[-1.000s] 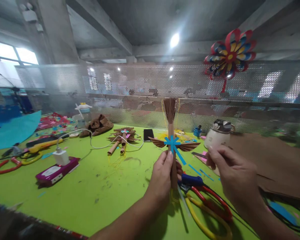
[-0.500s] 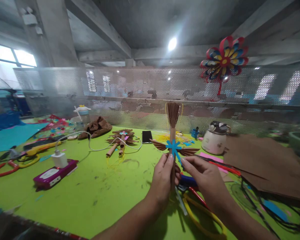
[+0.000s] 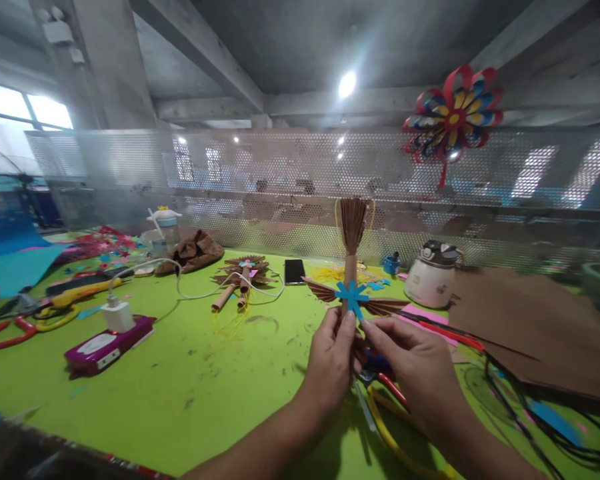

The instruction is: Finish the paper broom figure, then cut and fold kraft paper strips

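My left hand (image 3: 333,363) is closed around the stem of a brown paper craft (image 3: 351,257), held upright above the green table (image 3: 205,373). The craft has a fanned brown top, brown pleated wings and a blue paper star (image 3: 351,294) on its front. My right hand (image 3: 413,363) pinches at the stem just under the blue star, fingertips touching the craft beside my left thumb.
Scissors with yellow and red handles (image 3: 395,417) lie under my hands. A white kettle-like pot (image 3: 433,275), brown cardboard sheets (image 3: 535,320), a phone (image 3: 295,271), finished brown crafts (image 3: 243,273), a charger on a pink box (image 3: 111,337) and a perforated screen (image 3: 280,180) with a pinwheel (image 3: 453,117) surround them.
My right hand came in from the right, beside the white pot, and now pinches the craft under the blue star. The long blue strip hanging from the star is no longer seen.
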`<state>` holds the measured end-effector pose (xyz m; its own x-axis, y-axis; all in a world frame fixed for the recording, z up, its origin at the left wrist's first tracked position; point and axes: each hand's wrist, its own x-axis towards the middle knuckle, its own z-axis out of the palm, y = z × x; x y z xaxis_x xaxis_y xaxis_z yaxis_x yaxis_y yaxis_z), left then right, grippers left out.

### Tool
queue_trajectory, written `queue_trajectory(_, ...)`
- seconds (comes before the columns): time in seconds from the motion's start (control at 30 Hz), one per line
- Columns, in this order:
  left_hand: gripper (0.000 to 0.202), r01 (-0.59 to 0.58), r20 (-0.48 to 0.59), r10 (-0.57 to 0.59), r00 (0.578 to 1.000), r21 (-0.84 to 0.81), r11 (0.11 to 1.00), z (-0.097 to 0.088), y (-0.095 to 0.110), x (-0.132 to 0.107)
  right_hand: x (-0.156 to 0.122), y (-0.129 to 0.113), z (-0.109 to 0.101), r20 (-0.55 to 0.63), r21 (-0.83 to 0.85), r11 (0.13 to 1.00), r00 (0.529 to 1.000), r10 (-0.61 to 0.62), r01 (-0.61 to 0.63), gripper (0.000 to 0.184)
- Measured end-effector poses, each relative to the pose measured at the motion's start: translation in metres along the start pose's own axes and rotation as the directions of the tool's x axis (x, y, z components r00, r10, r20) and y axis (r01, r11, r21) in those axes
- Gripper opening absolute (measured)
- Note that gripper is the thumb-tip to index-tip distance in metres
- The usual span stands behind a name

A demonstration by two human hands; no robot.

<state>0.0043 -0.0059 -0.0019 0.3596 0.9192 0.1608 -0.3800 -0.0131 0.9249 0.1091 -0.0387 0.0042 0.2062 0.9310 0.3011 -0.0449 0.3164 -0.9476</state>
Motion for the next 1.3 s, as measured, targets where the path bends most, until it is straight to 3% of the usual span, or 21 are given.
queue_trajectory(0.33,0.031,-0.003,0.017,0.003,1.0,-0.016,1.0,0.0,0.001,-0.003,-0.002,-0.004,0.002,0.005,0.01,1.0,1.0,-0.002,0.002,0.024)
queue_trajectory(0.6,0.029,-0.016,0.037,0.018,0.999,-0.054,0.998,0.0,-0.003,-0.002,0.0,0.003,-0.003,-0.039,-0.084,0.995,0.998,-0.047,0.043,0.025)
queue_trajectory(1.0,0.029,0.001,0.043,0.0,0.999,-0.007,1.0,0.001,0.0,-0.004,0.0,0.001,-0.003,-0.018,-0.08,0.996,0.999,-0.037,0.035,0.027)
queue_trajectory(1.3,0.029,0.004,-0.041,-0.008,0.999,-0.095,0.996,-0.003,0.001,0.001,0.001,-0.004,-0.01,-0.116,-0.329,0.943,0.99,-0.085,0.043,0.035)
